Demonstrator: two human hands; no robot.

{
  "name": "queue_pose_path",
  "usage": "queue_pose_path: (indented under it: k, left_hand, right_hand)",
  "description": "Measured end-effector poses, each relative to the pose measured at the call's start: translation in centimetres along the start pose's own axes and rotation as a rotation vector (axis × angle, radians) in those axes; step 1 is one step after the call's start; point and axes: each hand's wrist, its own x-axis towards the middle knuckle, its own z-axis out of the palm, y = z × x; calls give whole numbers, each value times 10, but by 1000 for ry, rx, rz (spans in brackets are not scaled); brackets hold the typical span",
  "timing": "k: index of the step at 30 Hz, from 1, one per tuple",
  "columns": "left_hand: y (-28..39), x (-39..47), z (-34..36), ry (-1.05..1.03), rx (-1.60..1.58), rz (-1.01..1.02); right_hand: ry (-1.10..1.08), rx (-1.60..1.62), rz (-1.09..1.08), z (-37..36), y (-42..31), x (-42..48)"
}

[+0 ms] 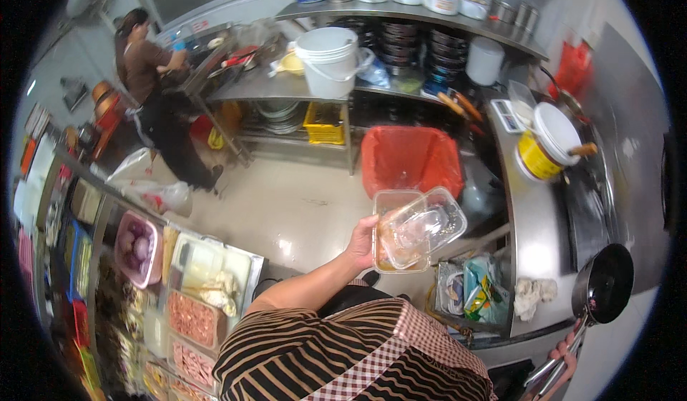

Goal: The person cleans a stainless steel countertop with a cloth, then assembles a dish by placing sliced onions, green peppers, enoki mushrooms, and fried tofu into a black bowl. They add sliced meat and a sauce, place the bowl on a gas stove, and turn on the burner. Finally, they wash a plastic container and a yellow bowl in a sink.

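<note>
My left hand [366,242] grips the left side of a clear plastic food container [384,202]. Orange-brown residue or food shows inside it. A second clear plastic piece [448,218], a lid or another container, lies askew over it. Both are in front of my body, near a bin lined with a red bag [410,157]. At the lower right, my right hand [563,355] is closed around the metal handle of a dark, deep pan [606,283]. The pan is raised beside the steel counter [536,224], and a second metal handle seems to lie along the first.
A person [145,57] works at the far left counter. Trays of minced meat [196,318] and a tub of purple onions [137,248] stand on my left. White buckets [328,63] sit on the steel bench. A yellow-labelled bucket [547,138], scale [507,115] and cloth [532,296] are at right.
</note>
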Motion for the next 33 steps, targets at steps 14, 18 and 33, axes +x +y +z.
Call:
queue_pose_path:
  k: [14,18,33]
  left_hand:
    - [202,-37,-46,53,28,560]
    - [271,-70,-44,160,37,738]
    - [419,-158,-37,439,53,1418]
  right_hand:
    - [-667,-40,717,301,193,184]
    - [-771,51,961,417,261,216]
    - [-1320,-339,1496,748,468,286]
